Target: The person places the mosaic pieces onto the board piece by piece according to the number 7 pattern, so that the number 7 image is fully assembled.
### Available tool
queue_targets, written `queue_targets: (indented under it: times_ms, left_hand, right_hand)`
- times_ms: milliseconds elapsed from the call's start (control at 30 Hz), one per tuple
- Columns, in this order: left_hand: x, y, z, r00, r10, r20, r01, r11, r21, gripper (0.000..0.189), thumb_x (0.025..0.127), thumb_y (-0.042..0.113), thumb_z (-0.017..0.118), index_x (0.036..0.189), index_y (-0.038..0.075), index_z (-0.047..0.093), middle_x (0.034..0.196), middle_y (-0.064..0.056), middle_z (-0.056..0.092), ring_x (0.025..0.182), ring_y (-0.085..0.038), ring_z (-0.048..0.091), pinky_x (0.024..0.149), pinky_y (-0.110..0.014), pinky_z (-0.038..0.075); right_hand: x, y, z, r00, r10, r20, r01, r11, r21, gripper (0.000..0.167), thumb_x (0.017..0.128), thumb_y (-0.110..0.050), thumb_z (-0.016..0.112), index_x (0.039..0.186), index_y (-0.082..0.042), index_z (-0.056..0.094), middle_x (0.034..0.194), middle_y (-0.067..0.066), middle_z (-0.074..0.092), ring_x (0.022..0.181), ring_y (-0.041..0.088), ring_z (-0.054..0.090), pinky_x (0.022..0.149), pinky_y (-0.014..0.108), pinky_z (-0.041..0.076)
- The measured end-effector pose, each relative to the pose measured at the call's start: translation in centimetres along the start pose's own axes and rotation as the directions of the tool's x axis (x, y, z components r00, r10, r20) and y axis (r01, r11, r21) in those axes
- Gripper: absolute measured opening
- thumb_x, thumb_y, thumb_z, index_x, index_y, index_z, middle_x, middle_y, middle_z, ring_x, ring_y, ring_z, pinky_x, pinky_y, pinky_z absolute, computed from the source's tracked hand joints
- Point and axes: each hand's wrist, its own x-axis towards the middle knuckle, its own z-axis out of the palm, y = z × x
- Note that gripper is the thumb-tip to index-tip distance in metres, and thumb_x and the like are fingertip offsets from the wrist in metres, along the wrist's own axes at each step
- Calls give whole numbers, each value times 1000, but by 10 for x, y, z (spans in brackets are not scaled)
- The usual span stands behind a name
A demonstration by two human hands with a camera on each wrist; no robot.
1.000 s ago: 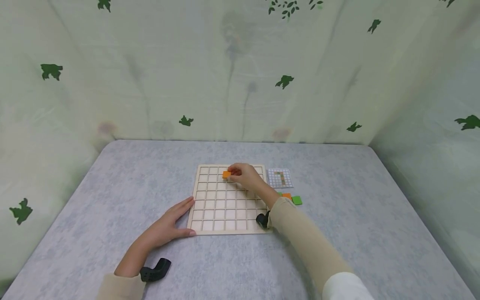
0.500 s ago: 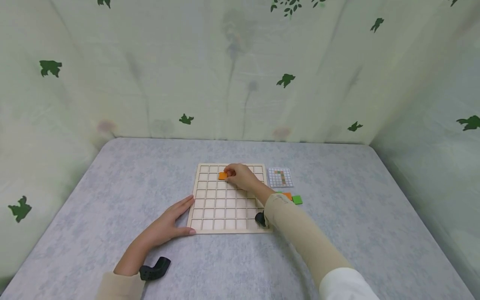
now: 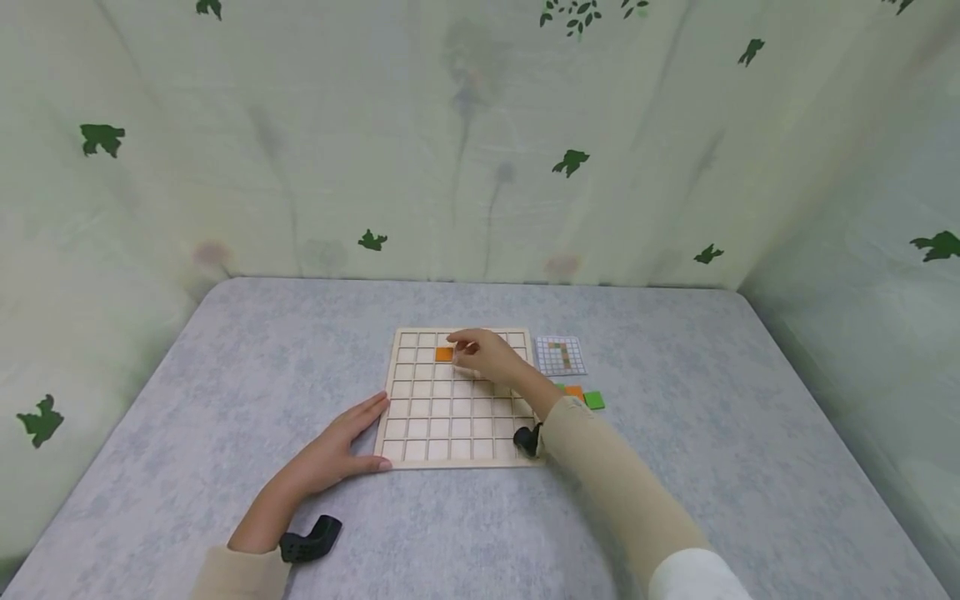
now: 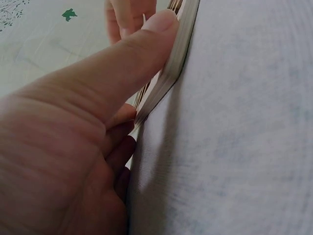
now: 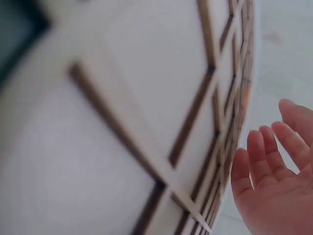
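Note:
A wooden grid board [image 3: 440, 408] lies on the table, divided into small square cells. One orange tile [image 3: 444, 354] sits in a cell of its second row from the far edge. Just right of that tile is my right hand [image 3: 491, 357], its fingers loosely bent and holding nothing. The right wrist view shows those fingers [image 5: 259, 156] spread apart above the grid, with a sliver of orange beyond. My left hand [image 3: 337, 450] rests at the board's near left corner, fingertips along the left edge. In the left wrist view its thumb [image 4: 142, 49] lies across the board's corner.
Right of the board lies a small pattern card [image 3: 561, 357] printed with a coloured grid figure. Closer in are a loose orange tile [image 3: 573, 391] and a green tile [image 3: 594, 401], with another green one partly behind the right forearm. A leaf-patterned curtain [image 3: 465, 167] hangs behind the table.
The orange tile has moved slightly left and down into a cell. My right fingers have let go of it and drawn a little apart to the right. The left hand stays put.

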Motion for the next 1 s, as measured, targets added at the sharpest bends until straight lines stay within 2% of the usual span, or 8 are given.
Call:
queue_targets:
  times_ms: [100, 200, 300, 400, 600, 733, 1000]
  left_hand:
    - [0, 0, 1, 1000, 3, -1, -3, 1000, -3, 94, 71, 43, 72, 142, 3, 25, 147, -13, 19, 131, -35, 15, 100, -54, 19]
    - [0, 0, 1, 1000, 13, -6, -13, 1000, 2, 93, 72, 43, 71, 141, 2, 25, 146, -14, 19, 131, -36, 16, 99, -55, 19]
    - [-1, 1, 2, 1000, 23, -10, -23, 1000, 8, 92, 73, 44, 71, 141, 1, 26, 146, -15, 20, 130, -38, 17, 98, -56, 20]
    - [-1, 1, 2, 1000, 18, -11, -18, 1000, 11, 92, 72, 44, 71, 141, 1, 26, 146, -15, 20, 130, -37, 17, 99, -56, 20]
    - [-1, 1, 1, 1000, -11, -3, 11, 1000, 2, 94, 71, 45, 72, 141, 3, 25, 147, -13, 19, 131, -35, 15, 100, -54, 19]
    - [0, 1, 1, 1000, -1, -6, 1, 1000, 5, 94, 71, 45, 71, 141, 2, 26, 146, -14, 19, 131, -36, 16, 99, -54, 20]
    - [-1, 0, 2, 1000, 4, -18, -4, 1000, 18, 93, 72, 44, 71, 141, 1, 26, 146, -14, 20, 130, -38, 17, 99, -55, 20]
  right_hand:
    - [-12, -2, -8, 998, -66, -23, 67, 996, 62, 41, 89, -14, 58, 129, -7, 49, 118, 11, 52, 102, 19, 50, 83, 31, 43]
    - [-25, -5, -18, 989, -137, -48, 140, 987, 75, 44, 88, -16, 59, 130, -7, 47, 122, 15, 49, 105, 24, 49, 85, 33, 42]
    - [-42, -6, -30, 978, -189, -85, 195, 978, 69, 47, 87, -20, 61, 130, -10, 46, 122, 13, 50, 108, 28, 48, 87, 35, 40]
    - [-61, -2, -41, 969, -207, -135, 217, 974, 65, 48, 86, -22, 62, 130, -12, 47, 120, 9, 51, 109, 29, 47, 88, 37, 39]
    - [-97, 19, -59, 960, -177, -219, 190, 981, 38, 49, 85, -18, 63, 130, -7, 46, 121, 15, 50, 106, 30, 46, 89, 43, 38]
    - [-118, 39, -67, 961, -106, -255, 120, 992, 40, 48, 85, -15, 64, 129, -6, 47, 122, 13, 49, 107, 28, 46, 90, 44, 37]
    - [-146, 80, -75, 968, 9, -250, 1, 999, 39, 46, 83, -16, 66, 124, -4, 50, 122, 14, 50, 109, 31, 45, 91, 48, 36]
